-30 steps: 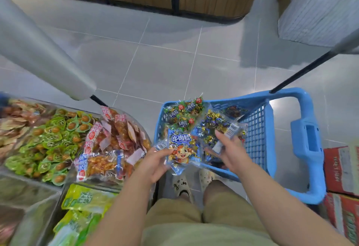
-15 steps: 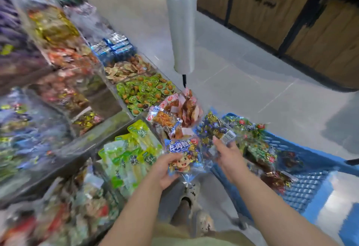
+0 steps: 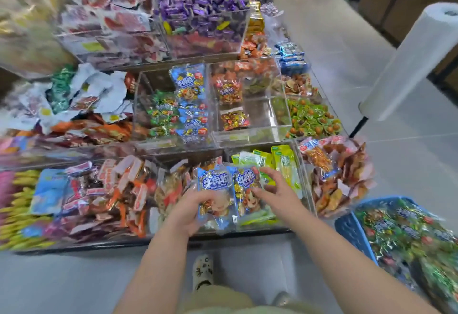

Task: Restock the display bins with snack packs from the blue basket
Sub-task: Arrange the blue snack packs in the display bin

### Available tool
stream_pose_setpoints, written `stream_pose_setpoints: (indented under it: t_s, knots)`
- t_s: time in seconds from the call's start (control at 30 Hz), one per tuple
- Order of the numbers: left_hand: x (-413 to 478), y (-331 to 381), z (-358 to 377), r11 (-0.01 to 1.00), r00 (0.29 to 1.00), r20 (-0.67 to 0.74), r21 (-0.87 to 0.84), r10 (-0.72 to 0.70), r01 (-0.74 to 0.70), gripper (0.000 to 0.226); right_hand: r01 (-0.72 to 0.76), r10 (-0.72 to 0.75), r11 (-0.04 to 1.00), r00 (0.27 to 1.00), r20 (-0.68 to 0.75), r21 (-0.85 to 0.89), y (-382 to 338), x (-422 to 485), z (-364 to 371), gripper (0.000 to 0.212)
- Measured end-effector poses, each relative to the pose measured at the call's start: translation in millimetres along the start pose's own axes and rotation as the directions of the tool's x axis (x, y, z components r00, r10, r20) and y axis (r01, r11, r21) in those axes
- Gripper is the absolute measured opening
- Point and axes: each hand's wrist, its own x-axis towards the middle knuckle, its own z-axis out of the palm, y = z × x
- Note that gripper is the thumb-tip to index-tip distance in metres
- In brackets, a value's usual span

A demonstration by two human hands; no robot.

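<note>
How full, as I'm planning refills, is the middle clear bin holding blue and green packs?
Partly full: the bin holds blue packs and green packs, with bare space back left.
</note>
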Motion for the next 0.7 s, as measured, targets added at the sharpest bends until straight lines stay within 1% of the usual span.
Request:
stream_pose_setpoints:
  t_s: [0.07, 0.1, 0.13, 0.17, 0.2, 0.23, 0.3, 0.33, 0.4, 0.43, 0.5, 0.53, 0.57, 0.6, 0.63, 0.7]
  knots:
    - [-0.1, 8.7, -32.5, 1.0, 1.0, -0.021, 0.006, 0.008, -0.008, 0.053, -0.115, 0.11, 0.99, 0.991, 0.07, 0.077, -8.5, 19.6, 24.9, 0.078]
    - [1.7, 14.1, -48.5, 1.0, 0.999, -0.039, 0.009, 0.007, -0.007, 0.057, -0.159, 0.15, 0.984, 0.983, 0.106, 0.081, -12.0, 29.8, 36.9, 0.09]
    - [4.7, 20.3, -64.2, 1.0, 0.999, -0.052, 0.011, 0.006, -0.005, 0.055, -0.192, 0.179, 0.977, 0.974, 0.138, 0.088, -16.0, 39.3, 49.6, 0.094]
    - [9.5, 27.3, -80.5, 1.0, 0.998, -0.067, 0.022, 0.003, -0.001, 0.045, -0.22, 0.201, 0.968, 0.967, 0.155, 0.118, -19.0, 49.5, 63.4, 0.091]
    - [13.2, 35.8, -94.7, 0.999, 0.998, -0.068, 0.037, -0.007, 0.01, 0.032, -0.242, 0.217, 0.955, 0.964, 0.156, 0.169, -23.8, 58.5, 78.7, 0.081]
    - [18.2, 44.4, -109.6, 0.999, 0.997, -0.073, 0.045, -0.015, 0.019, 0.027, -0.264, 0.237, 0.938, 0.962, 0.139, 0.226, -28.3, 67.4, 93.4, 0.065]
    - [28.4, 62.5, -139.5, 0.999, 0.994, -0.108, 0.043, -0.018, 0.023, 0.032, -0.302, 0.295, 0.899, 0.953, 0.071, 0.318, -36.0, 86.4, 119.0, 0.035]
    - [33.7, 71.5, -154.1, 0.999, 0.99, -0.143, 0.03, -0.018, 0.023, 0.034, -0.303, 0.307, 0.882, 0.95, 0.047, 0.361, -41.0, 94.7, 128.0, 0.029]
    - [46.1, 90.2, -181.6, 0.999, 0.985, -0.172, 0.039, -0.012, 0.019, 0.035, -0.26, 0.294, 0.854, 0.956, -0.006, 0.45, -52.3, 112.3, 139.0, 0.029]
    - [51.6, 99.9, -194.3, 0.999, 0.987, -0.164, 0.047, -0.002, 0.01, 0.044, -0.228, 0.291, 0.847, 0.955, -0.06, 0.48, -58.7, 120.5, 141.4, 0.029]
    - [60.3, 119.6, -215.2, 0.996, 0.99, -0.135, 0.086, 0.039, -0.028, 0.07, -0.157, 0.302, 0.851, 0.927, -0.222, 0.502, -73.0, 136.7, 141.9, 0.03]
    - [63.2, 129.4, -221.7, 0.994, 0.991, -0.118, 0.098, 0.063, -0.052, 0.084, -0.121, 0.298, 0.868, 0.903, -0.31, 0.482, -80.3, 145.6, 140.9, 0.033]
    - [67.5, 138.1, -228.4, 0.992, 0.99, -0.112, 0.095, 0.088, -0.077, 0.09, -0.089, 0.269, 0.898, 0.887, -0.377, 0.432, -86.4, 155.9, 139.4, 0.034]
    - [72.3, 145.9, -232.9, 0.991, 0.988, -0.106, 0.085, 0.115, -0.106, 0.088, -0.067, 0.23, 0.926, 0.881, -0.414, 0.373, -92.8, 167.1, 138.7, 0.036]
    - [78.2, 152.4, -236.6, 0.988, 0.985, -0.093, 0.073, 0.146, -0.139, 0.078, -0.053, 0.189, 0.95, 0.883, -0.43, 0.308, -99.5, 179.4, 137.8, 0.039]
    - [88.5, 163.8, -238.8, 0.977, 0.975, -0.077, 0.065, 0.209, -0.204, 0.041, -0.032, 0.106, 0.985, 0.886, -0.452, 0.168, -113.4, 206.9, 138.2, 0.044]
